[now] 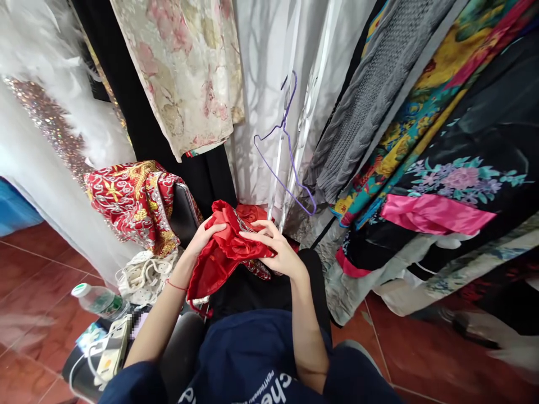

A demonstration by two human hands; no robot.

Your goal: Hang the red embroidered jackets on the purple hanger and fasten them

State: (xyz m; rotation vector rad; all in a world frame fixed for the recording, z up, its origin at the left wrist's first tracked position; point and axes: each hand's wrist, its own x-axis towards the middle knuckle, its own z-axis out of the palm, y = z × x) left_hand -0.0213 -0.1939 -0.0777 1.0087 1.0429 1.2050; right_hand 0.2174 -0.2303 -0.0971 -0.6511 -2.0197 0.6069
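Between my two hands is a bunched red satin garment (217, 261), its shiny lining turned outward in places and some patterned trim showing near the middle. My left hand (201, 240) grips its left side, thumb lying over the folds. At the right side, my right hand (280, 249) pinches the cloth with fingers laid across the top. Folds hide several of my fingertips. The garment is held above my lap, and a loose corner hangs down below my left hand. Just beyond hangs a purple clothes hanger (290, 151) with nothing on it.
A red and gold embroidered cloth (135, 202) drapes over a black chair back (185, 210). Left of me are a white lacy cloth (147, 278), a plastic bottle (101, 301) and a power strip (113, 350). Hanging clothes (446, 179) crowd the right side.
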